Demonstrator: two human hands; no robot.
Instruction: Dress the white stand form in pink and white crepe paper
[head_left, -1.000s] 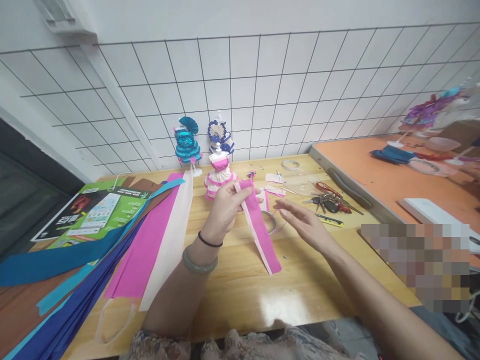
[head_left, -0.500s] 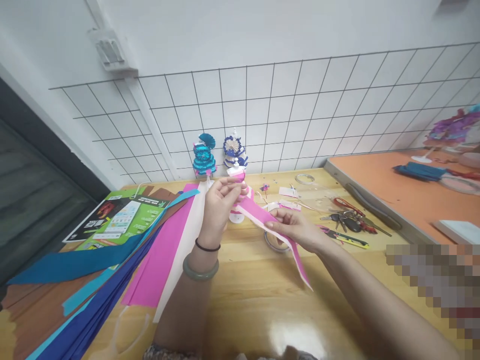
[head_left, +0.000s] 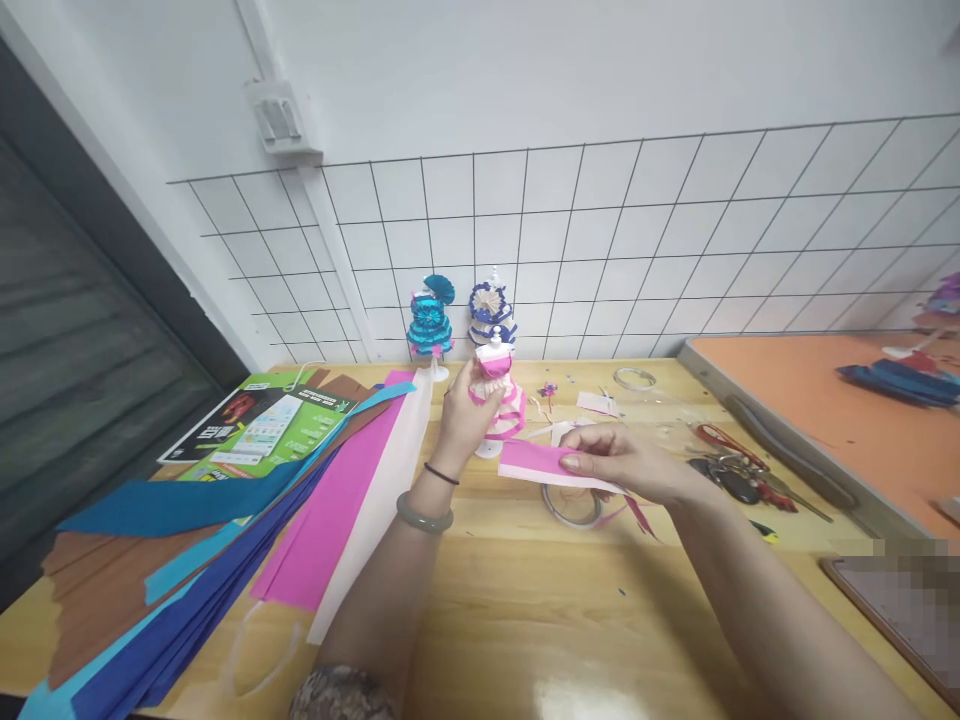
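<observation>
My left hand [head_left: 466,408] is closed around the waist of a small white dress form [head_left: 496,362], which wears a tiered pink and white paper skirt and a pink top. Between thumb and fingers, my right hand [head_left: 630,462] pinches a pink paper strip [head_left: 532,460] with a white lower edge. The strip's free end points left, in front of the form's base, and its tail hangs past my right hand. Under the strip lies a roll of clear tape [head_left: 571,505], partly covered.
Behind stand a teal dress form [head_left: 430,325] and a dark blue one [head_left: 491,305]. Coloured paper strips [head_left: 337,500] and a green leaflet [head_left: 259,430] lie left. At right are keys [head_left: 739,482], a wire coil [head_left: 634,379] and a raised orange board [head_left: 810,390].
My left hand has let go of the strip's end and taken hold of the dress form. The right hand has drawn the strip away from the form. The camera view has shifted left.
</observation>
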